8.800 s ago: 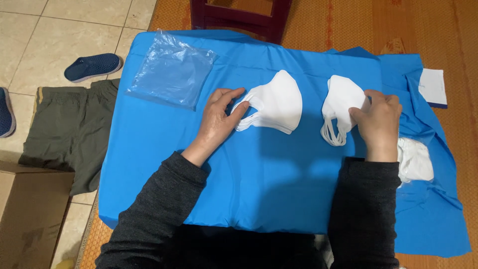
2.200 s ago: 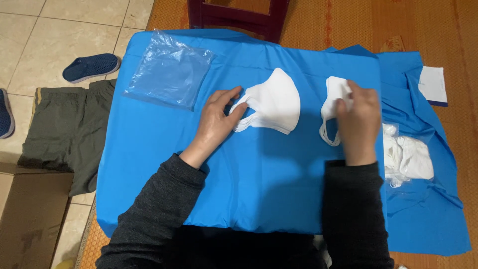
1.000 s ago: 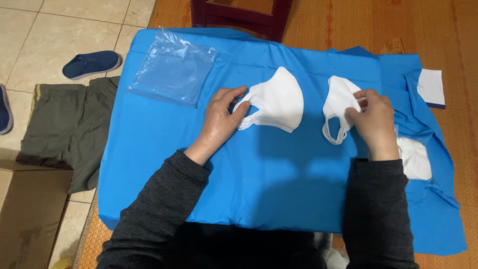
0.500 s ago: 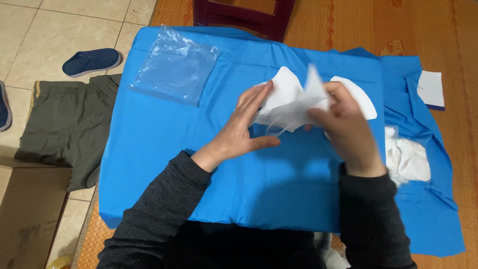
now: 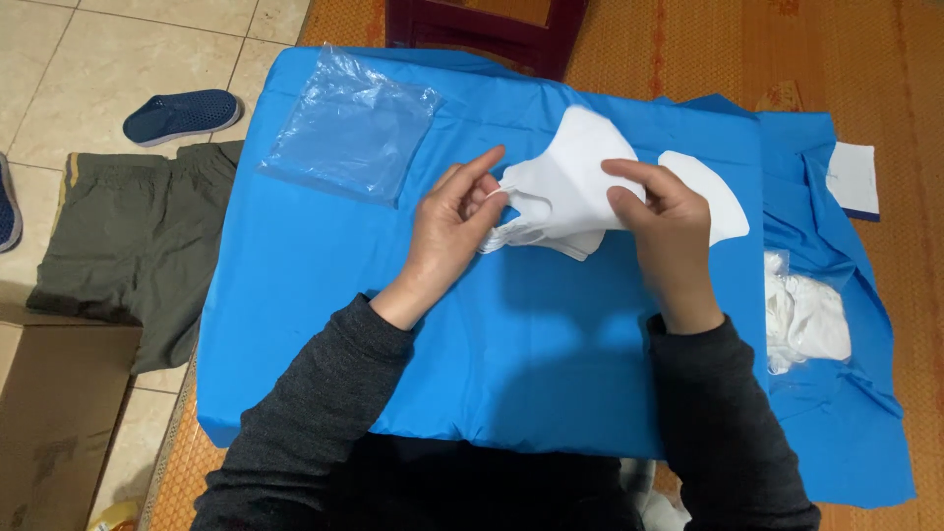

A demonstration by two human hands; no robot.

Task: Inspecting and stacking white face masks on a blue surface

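White mask between both raised hands; left hand, right hand

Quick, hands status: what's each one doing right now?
Left hand: fingers pinching the ear-loop end of the white face mask.
Right hand: closed on the same mask's other side, lifting it above the blue cloth.

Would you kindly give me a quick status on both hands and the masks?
Left hand and right hand both grip the white face mask above the blue cloth. Second mask beside right hand. Nothing in the way.
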